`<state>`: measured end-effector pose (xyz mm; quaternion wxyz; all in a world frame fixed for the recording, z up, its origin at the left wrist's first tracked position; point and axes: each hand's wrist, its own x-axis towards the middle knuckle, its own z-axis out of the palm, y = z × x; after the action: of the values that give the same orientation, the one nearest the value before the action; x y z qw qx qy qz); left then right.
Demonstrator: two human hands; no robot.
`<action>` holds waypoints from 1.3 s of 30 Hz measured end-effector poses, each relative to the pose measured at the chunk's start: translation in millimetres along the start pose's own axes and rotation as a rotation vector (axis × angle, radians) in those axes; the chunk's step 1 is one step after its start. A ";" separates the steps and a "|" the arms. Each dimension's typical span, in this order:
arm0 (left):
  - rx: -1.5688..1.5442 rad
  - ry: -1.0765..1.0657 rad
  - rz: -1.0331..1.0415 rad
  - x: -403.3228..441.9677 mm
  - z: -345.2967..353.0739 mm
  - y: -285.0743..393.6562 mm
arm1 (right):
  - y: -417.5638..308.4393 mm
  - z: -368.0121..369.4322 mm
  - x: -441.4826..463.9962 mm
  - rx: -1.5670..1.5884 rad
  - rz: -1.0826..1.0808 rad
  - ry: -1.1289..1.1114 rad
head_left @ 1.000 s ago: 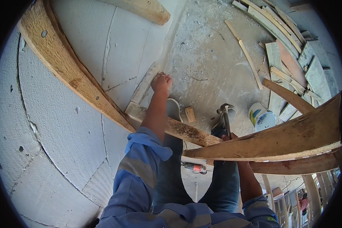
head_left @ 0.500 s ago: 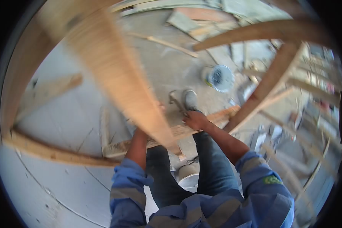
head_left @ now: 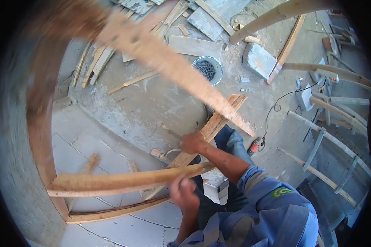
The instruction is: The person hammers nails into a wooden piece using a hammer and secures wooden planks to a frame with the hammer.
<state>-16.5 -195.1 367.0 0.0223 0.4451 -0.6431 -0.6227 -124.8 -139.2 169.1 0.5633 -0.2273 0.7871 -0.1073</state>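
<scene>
My right hand (head_left: 193, 142) is closed above a rough plank (head_left: 212, 126) lying diagonally between my legs. A blurred hammer (head_left: 172, 131) extends from its far side. My left hand (head_left: 183, 191), smeared by motion, is just below the near edge of a curved wooden beam (head_left: 127, 181); its fingers look bent, but I cannot tell whether they hold anything. Another long timber (head_left: 177, 72), also blurred, slants from the upper left across the view above the plank.
A bucket of nails (head_left: 207, 70) stands on the floor near loose boards (head_left: 193, 45). A pale block (head_left: 259, 61) is right of it. A red power tool (head_left: 255, 145) with a black cable lies at my right. Wooden frames (head_left: 334, 140) occupy the right side.
The view has swung toward the right. My left hand has drawn back from far forward to the curved beam's near side. My right hand, with the hammer, is now over the plank.
</scene>
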 end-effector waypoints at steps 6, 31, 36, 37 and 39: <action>0.668 -0.371 0.400 171.8 140.0 -92.8 | 8.4 8.8 9.1 0.155 -0.076 0.036; 0.930 -0.458 0.431 389.2 397.5 -256.0 | 25.4 -9.1 7.3 0.460 -0.166 0.048; 0.958 -0.540 0.331 339.5 338.9 -174.7 | 6.4 1.7 10.7 0.441 -0.143 0.048; 0.878 -0.527 0.371 328.3 324.3 -155.4 | 2.6 2.6 11.0 0.435 -0.140 0.052; 0.728 -0.531 0.373 316.1 298.4 -133.7 | 0.7 1.4 8.4 0.416 -0.140 0.065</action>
<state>-308.2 -128.8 24.4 -0.1885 0.1272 -0.8714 -0.4347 -125.9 -142.5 161.2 0.5636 -0.1568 0.7480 -0.3135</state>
